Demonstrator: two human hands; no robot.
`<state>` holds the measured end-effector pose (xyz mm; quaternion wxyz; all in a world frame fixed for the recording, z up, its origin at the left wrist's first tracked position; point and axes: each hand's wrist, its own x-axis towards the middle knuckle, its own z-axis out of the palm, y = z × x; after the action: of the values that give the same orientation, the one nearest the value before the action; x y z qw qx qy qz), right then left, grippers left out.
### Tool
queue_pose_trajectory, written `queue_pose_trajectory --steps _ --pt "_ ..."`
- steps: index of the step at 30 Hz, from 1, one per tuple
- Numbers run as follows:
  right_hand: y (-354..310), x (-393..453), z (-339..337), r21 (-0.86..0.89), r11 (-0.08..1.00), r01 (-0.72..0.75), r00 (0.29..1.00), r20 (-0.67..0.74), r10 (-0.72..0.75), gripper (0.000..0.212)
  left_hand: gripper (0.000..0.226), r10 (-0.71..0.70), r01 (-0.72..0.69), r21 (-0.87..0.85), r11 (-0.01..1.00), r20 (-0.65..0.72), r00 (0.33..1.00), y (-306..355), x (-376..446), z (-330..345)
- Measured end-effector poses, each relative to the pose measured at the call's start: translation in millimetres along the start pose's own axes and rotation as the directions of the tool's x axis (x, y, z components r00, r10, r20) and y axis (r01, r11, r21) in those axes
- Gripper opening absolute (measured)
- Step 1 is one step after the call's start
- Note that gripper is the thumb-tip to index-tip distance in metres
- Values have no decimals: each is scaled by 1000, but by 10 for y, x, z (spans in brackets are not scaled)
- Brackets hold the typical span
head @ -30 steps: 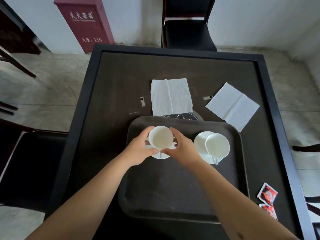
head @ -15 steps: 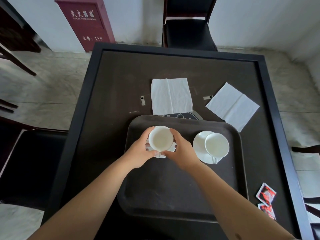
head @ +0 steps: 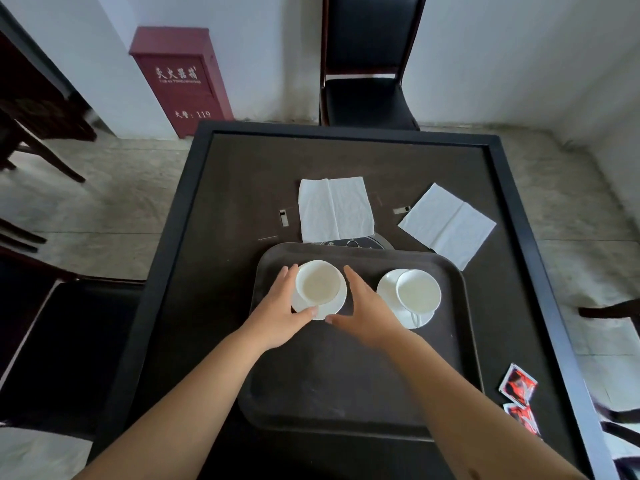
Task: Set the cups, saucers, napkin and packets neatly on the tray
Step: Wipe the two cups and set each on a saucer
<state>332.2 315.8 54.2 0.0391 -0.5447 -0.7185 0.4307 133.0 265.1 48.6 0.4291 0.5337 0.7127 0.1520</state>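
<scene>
A dark tray lies on the black table. At its far left a white cup stands on a white saucer. My left hand is open beside the cup's left, thumb touching the saucer's near rim. My right hand is open just right of the saucer, apart from the cup. A second white cup sits on its saucer at the tray's far right. Two white napkins lie on the table beyond the tray. Two red packets lie at the right.
A round dark plate peeks out from under the tray's far edge. A black chair stands behind the table, a red fire-extinguisher box against the wall. Another chair seat is at the left.
Both hands carried the cup and saucer a little farther onto the tray, set them down, and opened away from the cup. The camera view tilted up.
</scene>
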Motion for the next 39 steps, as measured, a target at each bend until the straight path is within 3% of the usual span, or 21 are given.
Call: queue_pose_trajectory --steps 5,11,21,29,35,39 --pt "95 -379 -56 -164 986 -24 999 -50 16 98 84 139 -107 232 967 -127 982 131 -391 -4" --pt "167 -908 -111 -280 958 -56 996 -78 35 93 81 252 -163 520 838 -105 962 259 -894 88" --pt "233 -1500 -20 -359 931 -70 995 -95 38 89 83 242 -146 577 804 -91 966 222 -1468 163" --pt "368 -1806 -77 -347 934 -83 991 -128 40 90 81 306 -221 605 765 -39 951 505 -1489 426" --pt "636 -1961 -376 -331 939 -96 982 -188 34 86 82 235 -228 420 879 35 971 833 -1377 738" --pt "832 -1973 -636 -297 947 -121 974 -218 56 85 82 257 -255 408 877 50 965 1148 -1234 884"
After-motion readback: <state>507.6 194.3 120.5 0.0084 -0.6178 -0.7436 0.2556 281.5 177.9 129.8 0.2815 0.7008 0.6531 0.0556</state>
